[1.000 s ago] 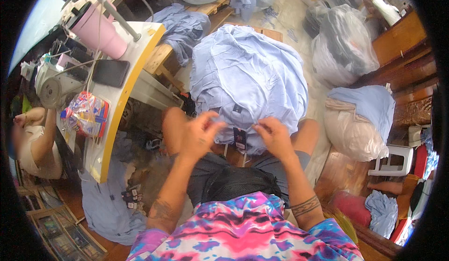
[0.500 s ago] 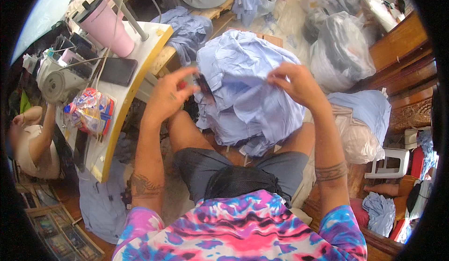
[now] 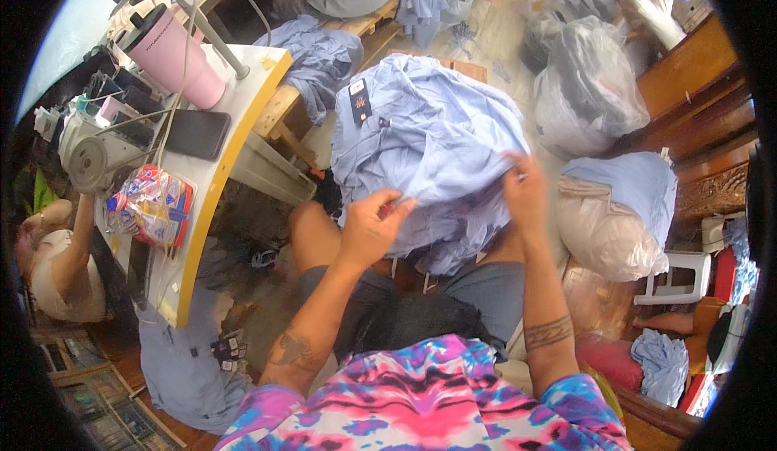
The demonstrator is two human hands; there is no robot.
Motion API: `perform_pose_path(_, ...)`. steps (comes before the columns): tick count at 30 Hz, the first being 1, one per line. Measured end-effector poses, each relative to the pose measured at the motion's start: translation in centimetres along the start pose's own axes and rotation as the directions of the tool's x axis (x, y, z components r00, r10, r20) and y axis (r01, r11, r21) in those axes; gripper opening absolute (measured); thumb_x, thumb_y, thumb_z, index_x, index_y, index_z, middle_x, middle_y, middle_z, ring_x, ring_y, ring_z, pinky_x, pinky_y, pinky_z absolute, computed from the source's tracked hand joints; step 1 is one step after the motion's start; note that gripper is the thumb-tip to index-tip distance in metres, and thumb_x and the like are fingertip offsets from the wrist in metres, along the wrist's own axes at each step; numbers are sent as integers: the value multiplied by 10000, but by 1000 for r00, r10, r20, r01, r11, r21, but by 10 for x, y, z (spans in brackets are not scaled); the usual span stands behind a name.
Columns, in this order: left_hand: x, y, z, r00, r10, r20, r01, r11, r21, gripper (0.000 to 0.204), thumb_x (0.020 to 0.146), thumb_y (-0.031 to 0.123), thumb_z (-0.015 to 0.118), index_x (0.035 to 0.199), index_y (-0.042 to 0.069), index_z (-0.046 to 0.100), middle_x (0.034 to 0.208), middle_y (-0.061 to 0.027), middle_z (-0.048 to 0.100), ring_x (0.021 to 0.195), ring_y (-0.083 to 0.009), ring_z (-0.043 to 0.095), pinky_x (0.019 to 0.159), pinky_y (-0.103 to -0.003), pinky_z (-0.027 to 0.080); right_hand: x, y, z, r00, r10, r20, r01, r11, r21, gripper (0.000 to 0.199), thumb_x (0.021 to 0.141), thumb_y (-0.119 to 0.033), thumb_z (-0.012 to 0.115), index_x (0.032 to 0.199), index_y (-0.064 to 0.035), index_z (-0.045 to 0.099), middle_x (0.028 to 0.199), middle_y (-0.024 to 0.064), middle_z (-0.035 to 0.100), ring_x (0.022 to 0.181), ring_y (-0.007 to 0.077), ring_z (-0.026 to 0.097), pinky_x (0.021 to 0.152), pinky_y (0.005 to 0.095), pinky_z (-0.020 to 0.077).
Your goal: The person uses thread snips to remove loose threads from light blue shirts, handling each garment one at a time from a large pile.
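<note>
A light blue garment [image 3: 429,139] lies heaped over a rounded pile of similar cloth between my knees. My left hand [image 3: 374,223] pinches its near edge between thumb and fingers, and a bit of something red shows within that grip. Farther right, my right hand [image 3: 526,192], a little blurred, has its fingers closed at the cloth's right edge. The stretch of fabric between both hands is drawn fairly taut. A black hang tag [image 3: 358,103] rests on the upper left of the garment, beyond my left hand.
On my left stands a yellow-edged white table [image 3: 257,99] with a pink tumbler [image 3: 180,63], a phone [image 3: 197,134] and a plastic-wrapped packet [image 3: 154,204]. Filled clear bags [image 3: 587,87] and a cloth-topped bundle [image 3: 611,224] sit to the right, near a white stool [image 3: 676,279]. Other people sit nearby.
Both hands have come down toward me, the left also moving right. The black tag, earlier beside my left hand, now lies on the garment, whose near edge is spread between my hands.
</note>
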State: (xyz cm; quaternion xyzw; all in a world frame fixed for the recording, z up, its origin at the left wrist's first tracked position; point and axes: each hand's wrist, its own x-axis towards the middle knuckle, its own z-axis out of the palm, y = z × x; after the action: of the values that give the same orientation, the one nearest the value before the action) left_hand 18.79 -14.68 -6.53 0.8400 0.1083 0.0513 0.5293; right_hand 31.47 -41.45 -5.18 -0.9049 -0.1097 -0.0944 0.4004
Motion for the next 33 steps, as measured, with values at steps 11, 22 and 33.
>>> perform_pose_path(11,-73,50,7,976,-216,-39,166,842,-514,217,966,147,709,1086,-25,659,873,-71,739,783,-90,677,683,-256,525,-134,-77,52,558,-6,830,-829,45,557,546,997,-450,628,1361,-44,597,1149,35,701,1071,155,623,951,349,464)
perform_pose_path(22,-96,46,-4,989,-86,-123,43,947,-318,162,974,80,682,1087,-14,614,912,-38,728,782,-81,682,679,-222,520,-136,-85,74,539,-23,842,-786,-374,493,215,1001,-280,667,1043,-70,684,941,46,709,817,154,640,831,345,524)
perform_pose_path(33,-117,42,-39,886,-331,324,440,385,-811,363,1074,353,498,1201,32,606,793,24,512,534,-17,377,469,-176,314,-127,-111,78,558,74,826,-763,-345,546,238,988,-329,700,1032,-107,626,863,-24,581,758,91,540,714,279,473)
